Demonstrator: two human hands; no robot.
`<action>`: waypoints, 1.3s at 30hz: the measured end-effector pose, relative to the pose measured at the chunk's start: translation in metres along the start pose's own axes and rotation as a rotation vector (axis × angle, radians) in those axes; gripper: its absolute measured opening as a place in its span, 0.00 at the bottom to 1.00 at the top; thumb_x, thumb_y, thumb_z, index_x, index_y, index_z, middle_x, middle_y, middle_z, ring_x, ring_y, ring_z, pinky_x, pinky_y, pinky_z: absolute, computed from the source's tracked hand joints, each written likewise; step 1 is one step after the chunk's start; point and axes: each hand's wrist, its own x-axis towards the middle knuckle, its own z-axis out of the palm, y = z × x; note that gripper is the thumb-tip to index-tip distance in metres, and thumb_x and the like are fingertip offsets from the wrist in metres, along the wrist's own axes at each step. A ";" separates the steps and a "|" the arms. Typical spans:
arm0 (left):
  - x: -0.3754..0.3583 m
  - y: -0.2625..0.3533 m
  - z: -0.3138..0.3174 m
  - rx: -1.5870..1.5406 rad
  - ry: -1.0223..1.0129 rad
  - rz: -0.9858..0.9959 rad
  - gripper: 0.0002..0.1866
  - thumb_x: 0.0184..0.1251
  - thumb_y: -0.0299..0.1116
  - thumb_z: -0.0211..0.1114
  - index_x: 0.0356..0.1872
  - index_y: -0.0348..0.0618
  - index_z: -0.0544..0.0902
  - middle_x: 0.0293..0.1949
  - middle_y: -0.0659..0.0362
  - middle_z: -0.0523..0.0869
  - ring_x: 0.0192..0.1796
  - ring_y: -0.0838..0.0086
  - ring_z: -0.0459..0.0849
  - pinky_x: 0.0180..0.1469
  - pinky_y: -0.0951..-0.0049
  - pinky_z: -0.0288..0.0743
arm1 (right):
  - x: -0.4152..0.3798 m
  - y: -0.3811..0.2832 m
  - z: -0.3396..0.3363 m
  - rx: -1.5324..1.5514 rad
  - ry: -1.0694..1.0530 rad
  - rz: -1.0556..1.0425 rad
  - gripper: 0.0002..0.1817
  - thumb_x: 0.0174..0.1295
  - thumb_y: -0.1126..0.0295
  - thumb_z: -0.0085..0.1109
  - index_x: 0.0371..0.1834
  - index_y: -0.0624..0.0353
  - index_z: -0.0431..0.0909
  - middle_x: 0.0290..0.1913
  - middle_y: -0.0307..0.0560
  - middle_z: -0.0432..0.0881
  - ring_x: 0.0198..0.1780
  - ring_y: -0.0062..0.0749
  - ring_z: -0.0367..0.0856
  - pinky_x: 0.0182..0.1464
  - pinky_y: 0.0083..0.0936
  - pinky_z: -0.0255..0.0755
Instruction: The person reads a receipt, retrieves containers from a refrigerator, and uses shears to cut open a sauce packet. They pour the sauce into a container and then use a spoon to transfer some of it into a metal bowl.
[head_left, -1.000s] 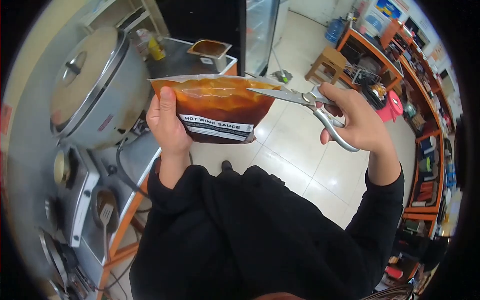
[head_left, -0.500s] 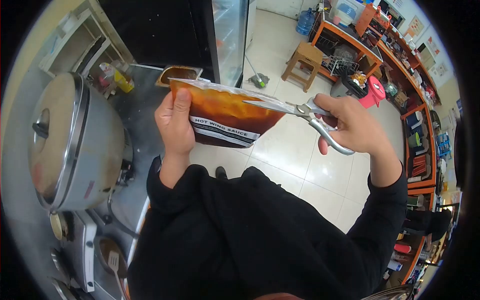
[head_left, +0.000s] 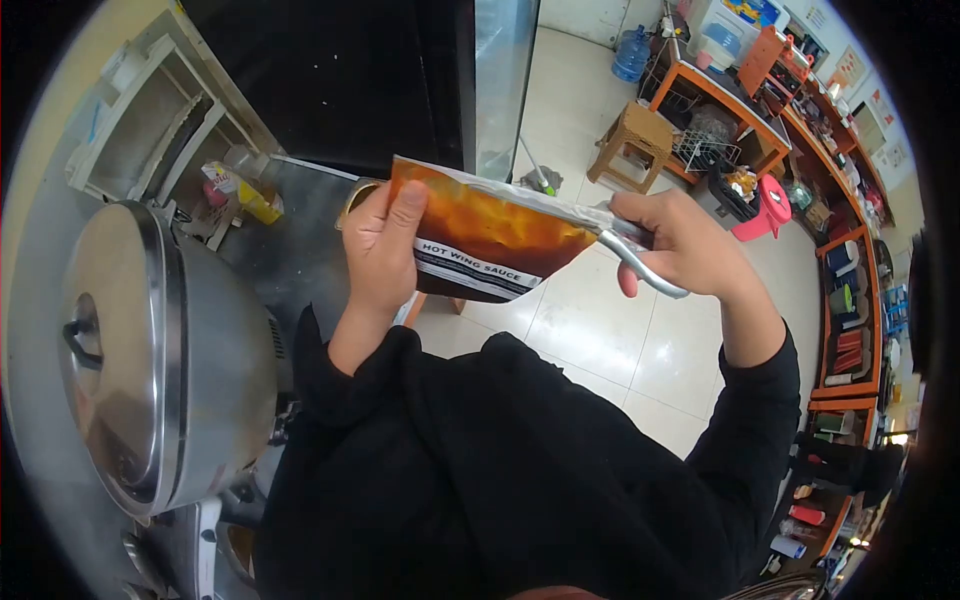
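Observation:
My left hand grips the left end of a clear pouch of orange-brown sauce, thumb on its front. The label on the pouch reads "HOT WING SAUCE". Around the handles of a pair of metal scissors my right hand is closed. The scissors meet the pouch at its upper right corner. Their blades lie along the top edge and are mostly hidden, so how far they have cut cannot be told.
A large lidded cooker stands on the metal counter at my left. Behind the pouch, a metal pan is partly covered. A wooden stool and a pink container stand on the tiled floor at the right.
The scissors have moved in against the pouch's top right corner, hiding the blades that showed before. Pouch and left hand sit further right in view, and the view has shifted.

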 end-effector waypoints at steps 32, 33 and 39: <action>-0.083 -0.018 -0.059 0.417 0.810 -0.108 0.16 0.66 0.40 0.57 0.32 0.34 0.80 0.23 0.67 0.78 0.27 0.88 0.70 0.29 0.84 0.65 | 0.247 -0.021 0.088 0.258 -0.735 -0.612 0.06 0.48 0.69 0.61 0.20 0.59 0.78 0.18 0.36 0.77 0.24 0.17 0.72 0.30 0.16 0.63; -0.086 -0.018 -0.064 0.439 0.813 -0.118 0.16 0.66 0.40 0.57 0.31 0.34 0.80 0.23 0.68 0.78 0.26 0.89 0.70 0.28 0.84 0.64 | 0.247 -0.028 0.093 0.307 -0.759 -0.618 0.05 0.49 0.71 0.60 0.19 0.59 0.78 0.19 0.34 0.78 0.24 0.15 0.72 0.30 0.15 0.63; -0.104 -0.019 -0.096 0.402 0.842 -0.194 0.16 0.66 0.40 0.57 0.30 0.34 0.81 0.20 0.69 0.76 0.24 0.89 0.68 0.25 0.85 0.61 | 0.265 -0.040 0.140 0.280 -0.886 -0.456 0.09 0.51 0.64 0.62 0.26 0.59 0.80 0.23 0.40 0.79 0.25 0.22 0.74 0.31 0.19 0.65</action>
